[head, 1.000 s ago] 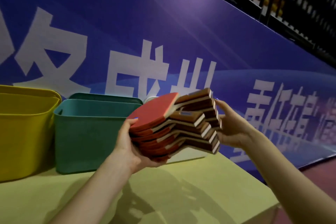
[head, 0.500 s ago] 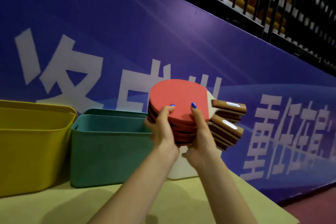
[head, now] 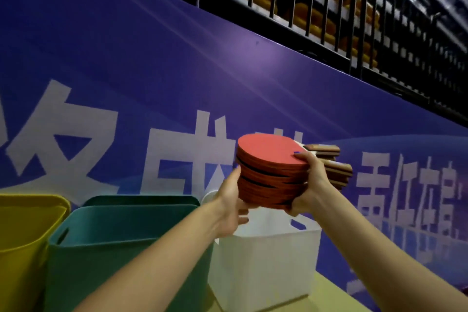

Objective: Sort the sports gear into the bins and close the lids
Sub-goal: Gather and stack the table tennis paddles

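Note:
A stack of several red table-tennis paddles (head: 272, 170) with brown wooden handles pointing right hangs above the open white bin (head: 263, 263). My right hand (head: 307, 185) grips the stack's right side, thumb on the top red face. My left hand (head: 229, 204) supports the stack from the left and underneath, fingers curled below it. A teal bin (head: 121, 251) stands left of the white one, and a yellow bin (head: 22, 235) stands at the far left. All three bins are open; no lids show.
The bins stand on a pale yellow table (head: 331, 294) against a blue banner wall (head: 177, 78) with white lettering. A black railing (head: 329, 7) runs above the banner. The table's right edge falls away near the lower right.
The stack has shifted right and forward, from in front of the teal bin to above the white bin. My hands moved apart to its two sides. The view tilted up.

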Motion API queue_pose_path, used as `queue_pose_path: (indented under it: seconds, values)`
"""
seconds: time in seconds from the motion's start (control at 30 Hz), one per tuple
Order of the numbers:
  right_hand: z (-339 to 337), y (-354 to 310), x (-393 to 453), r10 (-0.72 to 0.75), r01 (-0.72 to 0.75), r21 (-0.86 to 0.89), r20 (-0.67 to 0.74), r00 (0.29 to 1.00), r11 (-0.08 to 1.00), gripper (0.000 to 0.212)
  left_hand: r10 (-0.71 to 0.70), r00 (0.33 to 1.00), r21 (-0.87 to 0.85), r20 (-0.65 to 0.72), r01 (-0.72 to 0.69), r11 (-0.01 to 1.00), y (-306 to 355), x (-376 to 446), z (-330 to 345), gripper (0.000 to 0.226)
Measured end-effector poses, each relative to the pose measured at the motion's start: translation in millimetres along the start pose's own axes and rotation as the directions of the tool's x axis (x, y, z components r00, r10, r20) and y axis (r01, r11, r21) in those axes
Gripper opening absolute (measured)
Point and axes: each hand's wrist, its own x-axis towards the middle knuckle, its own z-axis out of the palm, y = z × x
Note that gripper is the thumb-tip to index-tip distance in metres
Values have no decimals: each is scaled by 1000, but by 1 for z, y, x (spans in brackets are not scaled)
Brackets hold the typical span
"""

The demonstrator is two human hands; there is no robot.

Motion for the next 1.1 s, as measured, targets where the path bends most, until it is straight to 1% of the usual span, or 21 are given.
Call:
queue_pose_path:
  seconds: [0.07, 0.1, 0.13, 0.17, 0.2, 0.23, 0.27, 0.3, 0.33, 0.43, 0.53, 0.57, 0.6, 0.63, 0.7, 0.73, 0.83, 0.9, 0.97, 1.03, 1.1]
  values:
    - [2, -2, 26, 0, -4, -57, -80, 997, 998, 54, -24, 1000, 221, -18, 27, 975, -2, 15, -24, 63]
    - [3, -3, 38, -3, -4, -69, -97, 995, 998, 55, -22, 999, 388, -36, 34, 921, -3, 23, -35, 66]
    - [4, -1, 48, -9, 0, -91, -102, 995, 996, 56, -15, 998, 609, -55, 45, 792, -4, 30, -47, 72]
    - [4, 1, 60, -11, -3, -131, -106, 994, 991, 57, 0, 997, 840, -74, 62, 539, -5, 39, -58, 79]
    - [4, 6, 71, -16, -4, -165, -116, 993, 986, 57, 34, 997, 980, -63, 55, 189, -8, 46, -68, 83]
    - [5, 11, 81, -15, -7, -190, -115, 993, 982, 54, 52, 999, 992, -9, 15, -122, -11, 50, -76, 85]
    - [5, 16, 89, -27, 6, -206, -101, 995, 979, 50, 56, 997, 950, 56, -36, -311, -14, 54, -80, 85]
    - [5, 22, 100, -34, 13, -219, -93, 995, 976, 47, 49, 993, 919, 105, -79, -387, -19, 59, -84, 83]
    - [5, 27, 108, -30, 6, -235, -101, 994, 972, 47, 46, 989, 909, 141, -111, -401, -24, 64, -84, 79]
    - [6, 48, 137, -5, -14, -222, -87, 996, 975, 43, -19, 979, 913, 205, -199, -355, -42, 79, -80, 66]
    - [12, 65, 170, -24, 4, -277, -68, 997, 961, 47, -129, 979, 896, 158, -197, -399, -52, 88, -81, 62]
    - [15, 70, 179, -21, 4, -298, -54, 998, 954, 40, -144, 980, 903, 137, -183, -388, -54, 89, -84, 61]
    - [18, 75, 185, -16, 1, -325, -43, 999, 946, 28, -137, 981, 920, 135, -176, -350, -57, 91, -88, 60]
    - [21, 80, 190, -7, -5, -351, -35, 999, 936, 19, -106, 984, 947, 140, -164, -275, -62, 94, -92, 58]
    - [24, 94, 199, 44, -56, -396, -39, 998, 917, 15, -26, 989, 984, 145, -146, -98, -69, 97, -100, 54]
    - [25, 102, 201, 74, -85, -414, -44, 996, 906, 16, 1, 989, 988, 146, -146, -45, -72, 98, -103, 53]
    - [24, 113, 206, 156, -152, -472, -31, 987, 868, 18, 41, 988, 988, 152, -151, -16, -75, 99, -105, 51]
    - [21, 111, 206, 166, -164, -546, -47, 985, 822, 26, 59, 987, 989, 148, -149, 8, -76, 100, -104, 51]
    - [17, 108, 208, 157, -145, -651, -40, 987, 745, 43, 68, 987, 989, 145, -147, 32, -77, 100, -105, 51]
    - [13, 107, 213, 134, -132, -749, -59, 989, 649, 68, 76, 987, 989, 145, -147, 32, -78, 100, -104, 52]
    - [11, 109, 217, 139, -119, -799, -45, 989, 589, 77, 84, 985, 988, 148, -151, 28, -79, 101, -104, 54]
